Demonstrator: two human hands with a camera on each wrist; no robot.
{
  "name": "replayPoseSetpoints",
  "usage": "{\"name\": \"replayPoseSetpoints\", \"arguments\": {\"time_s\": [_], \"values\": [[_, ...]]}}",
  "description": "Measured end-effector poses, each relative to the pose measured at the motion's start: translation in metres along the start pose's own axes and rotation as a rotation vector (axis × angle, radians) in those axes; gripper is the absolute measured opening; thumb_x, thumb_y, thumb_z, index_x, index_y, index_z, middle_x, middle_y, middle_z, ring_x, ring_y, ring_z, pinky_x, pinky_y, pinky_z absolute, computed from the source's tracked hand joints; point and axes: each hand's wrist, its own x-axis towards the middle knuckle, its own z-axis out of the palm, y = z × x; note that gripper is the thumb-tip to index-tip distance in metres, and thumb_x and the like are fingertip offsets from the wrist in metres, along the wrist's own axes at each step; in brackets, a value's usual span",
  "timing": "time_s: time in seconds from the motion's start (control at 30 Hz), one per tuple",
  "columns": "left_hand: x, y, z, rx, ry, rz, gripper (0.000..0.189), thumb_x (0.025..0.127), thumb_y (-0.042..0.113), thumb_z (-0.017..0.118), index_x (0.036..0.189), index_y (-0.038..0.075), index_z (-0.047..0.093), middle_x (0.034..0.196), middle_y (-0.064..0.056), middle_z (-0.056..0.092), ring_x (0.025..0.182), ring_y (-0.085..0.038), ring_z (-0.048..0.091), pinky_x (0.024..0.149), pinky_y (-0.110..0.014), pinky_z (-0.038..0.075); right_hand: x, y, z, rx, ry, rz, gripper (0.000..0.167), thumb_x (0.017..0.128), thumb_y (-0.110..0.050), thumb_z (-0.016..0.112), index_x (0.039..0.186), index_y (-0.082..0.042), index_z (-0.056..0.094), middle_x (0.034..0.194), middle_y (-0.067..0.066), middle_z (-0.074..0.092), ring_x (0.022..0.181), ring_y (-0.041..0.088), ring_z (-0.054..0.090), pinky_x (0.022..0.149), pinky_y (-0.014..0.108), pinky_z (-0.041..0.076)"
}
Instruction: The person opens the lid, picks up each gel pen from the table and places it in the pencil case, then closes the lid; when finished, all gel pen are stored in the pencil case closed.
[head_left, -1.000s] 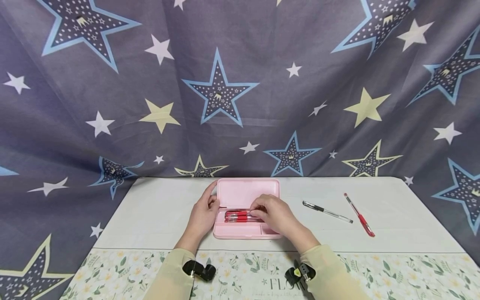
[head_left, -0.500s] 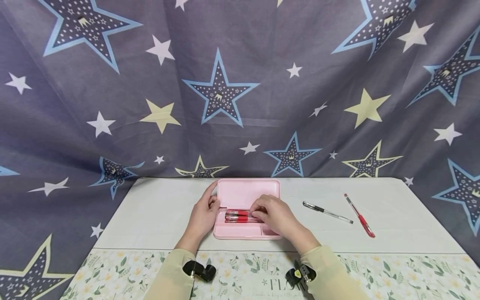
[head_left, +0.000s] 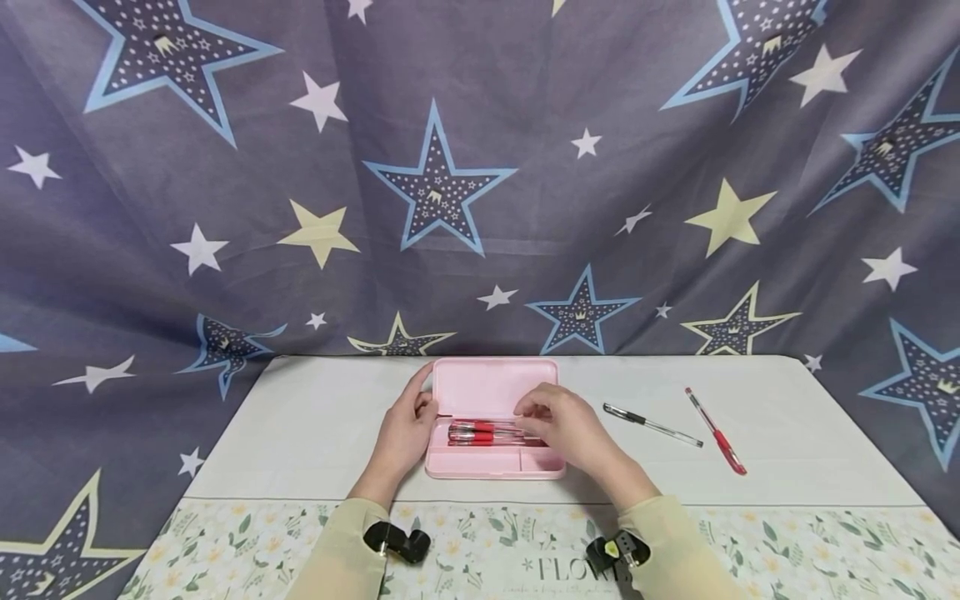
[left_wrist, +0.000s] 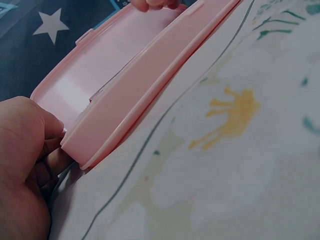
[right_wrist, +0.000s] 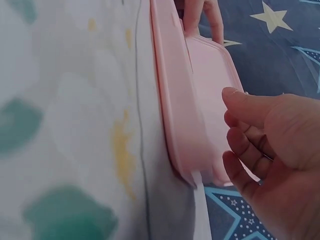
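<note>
A pink pencil case (head_left: 480, 461) lies with its lid raised on the table, holding several clear pens with red grips (head_left: 482, 437) in its long compartment. My left hand (head_left: 402, 429) holds the case's left end; in the left wrist view the thumb (left_wrist: 52, 124) lies at the corner and the fingers go behind it. Over the right end of the case hovers my right hand (head_left: 567, 423), its fingers loosely bent. The right wrist view shows nothing between that thumb (right_wrist: 250, 106) and the fingers. The pens' right ends are partly hidden by this hand.
To the right of the case lie a clear pen with a black grip (head_left: 652, 425) and another with a red grip (head_left: 716, 432). A floral cloth (head_left: 480, 533) covers the table's near part. Behind the table hangs a dark curtain (head_left: 540, 208) patterned with stars.
My right hand has let go of a pen in the case and shifted slightly right, showing more of the pens. The left hand stays on the case.
</note>
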Motion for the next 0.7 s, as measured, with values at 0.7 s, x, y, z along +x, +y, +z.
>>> {"name": "replayPoseSetpoints", "arguments": {"time_s": [0.7], "values": [[0.002,-0.002,-0.001,0.0,-0.001,0.01,0.063,0.11,0.008,0.059,0.169,0.027,0.046,0.085,0.0,0.053,0.074,-0.019,0.047,0.08,-0.041,0.041,-0.027,0.031,-0.043,-0.018,0.11,0.009,0.019,0.093,-0.007,0.088,0.111,-0.009,0.082,0.096,-0.002,0.073,0.093,0.02,0.07,0.091,0.05,0.057]]}}
